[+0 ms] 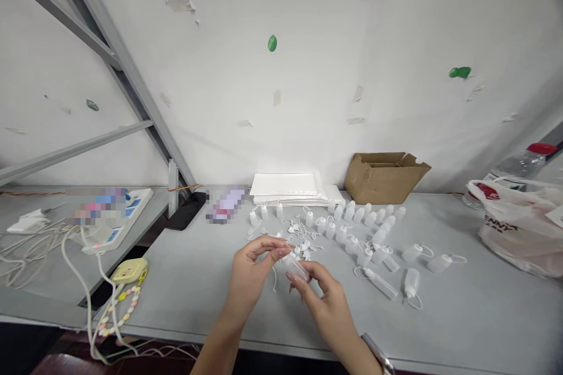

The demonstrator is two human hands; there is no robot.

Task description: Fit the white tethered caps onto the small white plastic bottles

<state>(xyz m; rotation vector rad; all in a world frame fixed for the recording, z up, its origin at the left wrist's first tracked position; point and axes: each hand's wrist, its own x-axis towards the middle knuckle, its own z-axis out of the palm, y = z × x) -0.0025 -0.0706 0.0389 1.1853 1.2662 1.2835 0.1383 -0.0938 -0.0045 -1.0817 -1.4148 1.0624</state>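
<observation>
Between my hands is a small translucent plastic bottle [299, 270], held tilted just above the grey table. My right hand [324, 294] grips its body between thumb and fingers. My left hand [255, 266] pinches the white cap at its upper end, and the fingers partly hide that cap. A thin white strap dangles below the left fingers. Just behind my hands lies a loose pile of white caps with straps [303, 248]. To the right, several similar bottles with looped straps [365, 256] stand or lie on the table.
Capless bottles [370, 218] stand in rows before a cardboard box [382, 179]. White flat sheets [285, 186] are stacked against the wall. At right sits a plastic bag [512, 234]; at left are a black phone [188, 211], a power strip [132, 217], cables and a yellow case [129, 270].
</observation>
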